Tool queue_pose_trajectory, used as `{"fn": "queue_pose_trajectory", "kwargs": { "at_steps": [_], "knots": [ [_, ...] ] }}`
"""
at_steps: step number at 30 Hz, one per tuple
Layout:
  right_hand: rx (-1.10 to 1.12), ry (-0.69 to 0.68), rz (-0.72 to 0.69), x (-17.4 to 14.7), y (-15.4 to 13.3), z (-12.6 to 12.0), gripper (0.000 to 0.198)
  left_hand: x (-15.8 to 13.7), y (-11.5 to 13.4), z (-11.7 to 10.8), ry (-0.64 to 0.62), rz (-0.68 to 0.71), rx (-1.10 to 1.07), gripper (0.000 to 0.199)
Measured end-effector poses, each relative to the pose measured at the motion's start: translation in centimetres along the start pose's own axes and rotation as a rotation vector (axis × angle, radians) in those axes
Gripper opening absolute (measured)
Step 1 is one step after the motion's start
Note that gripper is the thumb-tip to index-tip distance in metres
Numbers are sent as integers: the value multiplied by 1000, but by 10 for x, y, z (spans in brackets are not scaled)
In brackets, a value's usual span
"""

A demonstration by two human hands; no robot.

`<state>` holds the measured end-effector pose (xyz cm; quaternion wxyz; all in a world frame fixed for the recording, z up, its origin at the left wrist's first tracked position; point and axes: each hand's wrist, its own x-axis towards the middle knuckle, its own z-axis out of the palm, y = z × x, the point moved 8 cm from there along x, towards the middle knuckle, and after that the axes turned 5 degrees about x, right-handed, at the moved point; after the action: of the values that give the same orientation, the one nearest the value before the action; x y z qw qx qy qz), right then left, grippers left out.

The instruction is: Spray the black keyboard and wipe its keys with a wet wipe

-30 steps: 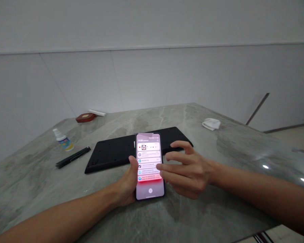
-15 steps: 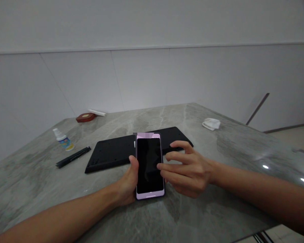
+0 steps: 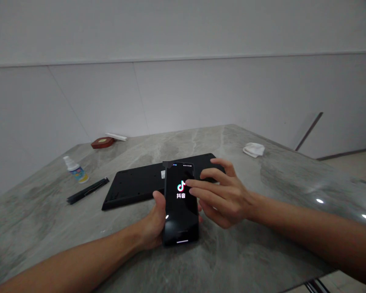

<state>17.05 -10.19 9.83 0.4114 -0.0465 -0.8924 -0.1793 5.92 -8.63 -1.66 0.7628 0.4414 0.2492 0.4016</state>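
A smartphone (image 3: 181, 219) is held upright and tilted toward me above the table, its dark screen showing a musical-note logo with two white characters beneath. My left hand (image 3: 154, 226) grips it from behind, thumb along the left edge and fingertips just showing at the right edge. My right hand (image 3: 224, 193) hovers at the screen's right side, fingers apart and partly curled, with fingertips over or touching the glass near the logo. Behind the phone lies a black keyboard (image 3: 137, 183), underside up, with a small white label; the phone and right hand cover part of it.
On the left are a spray bottle (image 3: 76, 170) with a blue and yellow label and a dark, slim folded object (image 3: 88, 190). Farther back sit a reddish-brown box (image 3: 102, 142) and a white strip (image 3: 116, 136). A crumpled white cloth (image 3: 253, 149) lies to the right.
The phone's screen has switched from a pinkish-bordered blank dark window to a black page with the logo. My right hand has moved slightly up and left over the screen.
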Motion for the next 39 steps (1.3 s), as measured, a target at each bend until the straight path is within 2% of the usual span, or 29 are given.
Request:
{"fn": "queue_pose_trajectory", "kwargs": {
  "at_steps": [5,10,17,26,34,39],
  "knots": [
    [-5,-107,208,3,15,11,40,0,8,10,-22,-5,51,97],
    [53,-232,300,4,23,27,56,1,7,10,-34,11,106,98],
    [121,-98,32,6,1,15,36,0,4,9,-46,35,82,93],
    [110,34,-73,1,-6,2,25,0,8,9,-14,13,36,90],
    [204,0,-349,-7,-34,4,17,1,3,9,-34,-3,-58,90],
    [256,-47,-430,-10,-45,8,20,0,1,11,-87,-30,-55,94]
  ]
}}
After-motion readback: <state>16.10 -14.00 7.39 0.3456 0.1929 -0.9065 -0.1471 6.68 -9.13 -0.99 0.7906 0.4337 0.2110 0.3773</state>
